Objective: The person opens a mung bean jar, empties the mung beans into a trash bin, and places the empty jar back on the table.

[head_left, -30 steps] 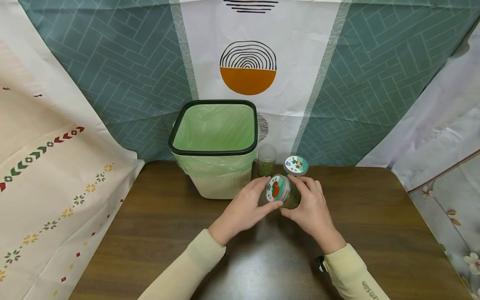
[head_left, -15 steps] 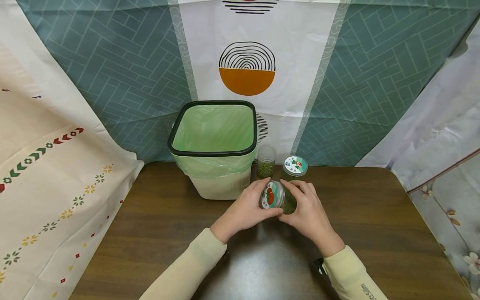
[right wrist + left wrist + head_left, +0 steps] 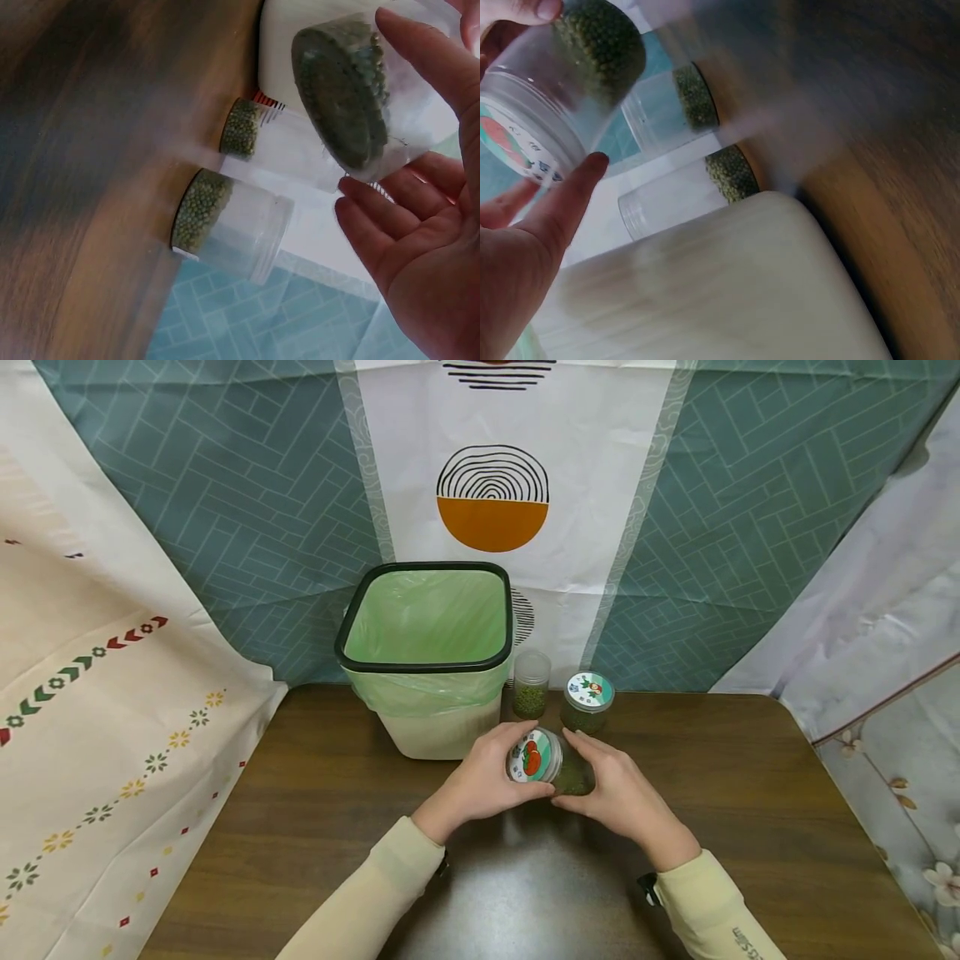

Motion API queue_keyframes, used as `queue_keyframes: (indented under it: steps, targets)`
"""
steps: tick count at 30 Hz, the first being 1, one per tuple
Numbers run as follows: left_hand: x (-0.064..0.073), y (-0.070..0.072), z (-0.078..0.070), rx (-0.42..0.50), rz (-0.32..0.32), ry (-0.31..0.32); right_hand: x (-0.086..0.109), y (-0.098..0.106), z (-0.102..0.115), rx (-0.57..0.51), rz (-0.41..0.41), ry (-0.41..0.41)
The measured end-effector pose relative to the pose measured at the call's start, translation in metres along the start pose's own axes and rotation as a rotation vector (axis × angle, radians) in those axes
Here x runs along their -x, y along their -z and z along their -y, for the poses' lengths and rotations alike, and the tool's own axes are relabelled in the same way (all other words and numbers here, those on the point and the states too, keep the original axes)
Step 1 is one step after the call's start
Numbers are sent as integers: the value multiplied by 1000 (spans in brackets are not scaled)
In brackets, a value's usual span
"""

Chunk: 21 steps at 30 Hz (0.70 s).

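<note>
A clear plastic jar (image 3: 572,774) partly filled with green beans is held tilted above the table, its tomato-printed lid (image 3: 534,757) facing left and up. My left hand (image 3: 487,774) grips the lid end between thumb and fingers. On the other side, my right hand (image 3: 624,783) holds the jar's body near its base. The beans (image 3: 604,45) lie at the bottom end in the left wrist view. Behind the hands stand a second lidded jar (image 3: 588,695) and a slimmer jar (image 3: 531,687), both upright with green beans inside.
A bin (image 3: 442,727) with a black rim and green liner stands left of the slim jar. The wooden table (image 3: 322,835) extends to both sides and in front. Patterned cloth (image 3: 645,610) hangs behind it and at the sides.
Both hands have brought the tilted jar a little left and toward the body. The lidded jar behind shows more fully now. The lid remains on the held jar.
</note>
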<state>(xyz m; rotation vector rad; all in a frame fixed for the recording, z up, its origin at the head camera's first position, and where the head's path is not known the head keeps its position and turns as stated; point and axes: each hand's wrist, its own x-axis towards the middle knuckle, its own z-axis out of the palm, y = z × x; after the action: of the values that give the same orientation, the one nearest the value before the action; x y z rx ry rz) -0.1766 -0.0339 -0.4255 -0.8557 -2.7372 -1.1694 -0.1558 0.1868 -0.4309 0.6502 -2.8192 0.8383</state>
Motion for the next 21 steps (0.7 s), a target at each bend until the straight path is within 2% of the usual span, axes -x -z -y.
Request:
queue_keyframes:
  steps: [5,10,14,21]
  targets:
    - [2,3,3,24,29,-47,0,-2,0,-8,3,16]
    - [5,4,6,58,60,-34,2,-5,0,-34,-2,29]
    - [7,3,7,89,59,-25,3,-7,0,-47,-30,24]
    - [9,0,8,71,75,-24,3,-8,0,-33,-61,6]
